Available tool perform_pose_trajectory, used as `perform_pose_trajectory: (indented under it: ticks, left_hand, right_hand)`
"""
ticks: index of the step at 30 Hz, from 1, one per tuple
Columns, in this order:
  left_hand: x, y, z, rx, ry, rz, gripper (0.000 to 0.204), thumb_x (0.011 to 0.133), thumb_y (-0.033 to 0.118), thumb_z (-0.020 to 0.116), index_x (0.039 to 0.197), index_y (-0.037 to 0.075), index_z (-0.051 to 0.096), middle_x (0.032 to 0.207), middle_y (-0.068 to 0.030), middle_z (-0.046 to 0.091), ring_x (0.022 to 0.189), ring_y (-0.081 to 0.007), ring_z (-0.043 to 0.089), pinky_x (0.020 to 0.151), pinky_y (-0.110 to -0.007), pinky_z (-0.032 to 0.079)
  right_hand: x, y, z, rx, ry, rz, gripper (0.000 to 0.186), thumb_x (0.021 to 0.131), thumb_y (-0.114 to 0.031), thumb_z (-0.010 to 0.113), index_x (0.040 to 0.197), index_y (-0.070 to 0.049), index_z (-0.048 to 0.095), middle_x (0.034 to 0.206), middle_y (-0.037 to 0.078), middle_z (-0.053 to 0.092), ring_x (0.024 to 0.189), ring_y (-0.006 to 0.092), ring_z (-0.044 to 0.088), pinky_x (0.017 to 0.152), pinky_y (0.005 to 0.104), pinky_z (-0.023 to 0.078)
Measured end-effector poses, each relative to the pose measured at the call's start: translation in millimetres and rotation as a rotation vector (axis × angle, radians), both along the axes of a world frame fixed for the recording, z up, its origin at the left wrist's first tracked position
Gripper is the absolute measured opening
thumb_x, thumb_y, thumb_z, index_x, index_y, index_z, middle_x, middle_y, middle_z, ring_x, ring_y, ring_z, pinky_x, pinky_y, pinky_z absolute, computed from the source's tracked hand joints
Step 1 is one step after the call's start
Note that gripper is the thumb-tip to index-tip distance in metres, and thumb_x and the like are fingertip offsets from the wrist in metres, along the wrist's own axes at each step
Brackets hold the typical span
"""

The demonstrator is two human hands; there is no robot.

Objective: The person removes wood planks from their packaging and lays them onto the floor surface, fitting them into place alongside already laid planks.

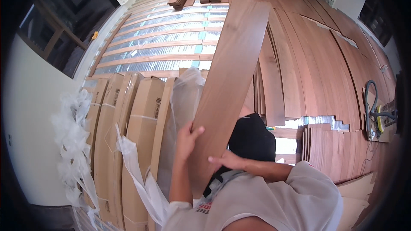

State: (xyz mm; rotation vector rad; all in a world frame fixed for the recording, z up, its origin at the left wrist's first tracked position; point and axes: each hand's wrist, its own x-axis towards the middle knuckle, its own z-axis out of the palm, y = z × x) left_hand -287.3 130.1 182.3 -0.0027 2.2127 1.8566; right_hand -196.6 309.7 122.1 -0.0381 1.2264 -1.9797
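A long reddish-brown wooden floorboard (231, 68) slants up and away in front of me, its near end close to my body. My left hand (188, 139) grips its left edge, thumb lying on the face and fingers hidden behind. Lower down, my right hand (229, 161) holds the right edge, its thumb also on the face. An opened carton (182, 98) lined with translucent plastic lies beneath and left of the board. Stacked floorboards (267, 77) lie just beyond its right edge.
Long cardboard cartons (143, 102) stand in a row on the left beside crumpled white plastic wrap (75, 124). Wooden battens (158, 45) over silver foil cover the far left floor. Laid boards (312, 60) spread right. A machine with a grey hose (379, 115) sits far right.
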Motion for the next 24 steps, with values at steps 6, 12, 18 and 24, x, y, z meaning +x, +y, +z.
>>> perform_pose_trajectory:
  ticks: [6, 12, 18, 24]
  left_hand:
    - [30.7, 42.6, -5.3, -0.588, 0.572, 0.083, 0.061, 0.092, 0.032, 0.062, 0.138, -0.004, 0.042, 0.139, -0.0272, 0.044, 0.124, -0.0405, 0.047, 0.105, -0.043, 0.038]
    - [143.1, -15.5, -134.1, -0.626, 0.395, 0.165, 0.071, 0.098, 0.041, 0.045, 0.151, 0.000, 0.022, 0.156, -0.0277, 0.016, 0.143, -0.0443, 0.019, 0.116, -0.050, 0.017]
    - [160.8, 18.6, -144.5, -0.602, 0.311, 0.275, 0.051, 0.098, 0.028, 0.050, 0.138, -0.004, 0.044, 0.146, -0.0275, 0.038, 0.135, -0.0422, 0.036, 0.112, -0.044, 0.029]
    - [130.0, 106.9, -92.1, 0.151, 0.022, -0.090, 0.022, 0.093, 0.021, 0.063, 0.098, 0.000, 0.066, 0.086, -0.0077, 0.067, 0.077, -0.0165, 0.065, 0.071, -0.030, 0.051]
  right_hand:
    - [-40.8, 74.0, 52.8, 0.192, 0.305, -0.551, 0.038, 0.089, -0.022, 0.069, 0.114, 0.006, 0.063, 0.104, 0.008, 0.068, 0.095, 0.0164, 0.063, 0.086, 0.0315, 0.050]
    - [-70.6, 190.0, 125.7, 0.350, 0.381, -0.962, 0.046, 0.088, -0.030, 0.068, 0.121, -0.001, 0.059, 0.119, 0.006, 0.059, 0.111, 0.0158, 0.055, 0.097, 0.0334, 0.043]
    - [-34.6, 329.0, 253.2, 0.210, 0.492, -1.604, 0.034, 0.097, -0.018, 0.054, 0.125, -0.001, 0.061, 0.131, 0.014, 0.058, 0.122, 0.0261, 0.053, 0.105, 0.0431, 0.043]
    - [71.6, 418.2, 268.2, 0.392, 0.655, -1.825, 0.044, 0.094, -0.024, 0.060, 0.129, 0.002, 0.052, 0.131, 0.017, 0.054, 0.121, 0.0301, 0.051, 0.099, 0.0450, 0.045]
